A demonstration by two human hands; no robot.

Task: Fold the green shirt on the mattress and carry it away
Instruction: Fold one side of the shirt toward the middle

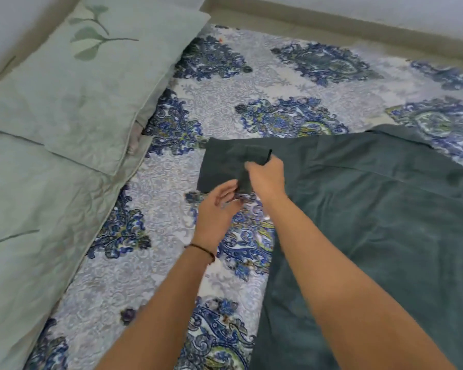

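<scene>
The dark green shirt [372,222] lies spread on the patterned mattress [251,81], filling the right half of the view. One sleeve sticks out to the left, its end doubled over. My right hand [267,176] pinches the folded sleeve edge from above. My left hand [218,206], with a thin dark band at the wrist, holds the lower corner of that sleeve fold between thumb and fingers. Both forearms reach in from the bottom edge, the right one lying over the shirt's body.
Two pale green pillows with a leaf print lie along the left side, one [91,84] overlapping the other [32,222]. A pale wall and skirting [332,25] run along the far edge of the mattress.
</scene>
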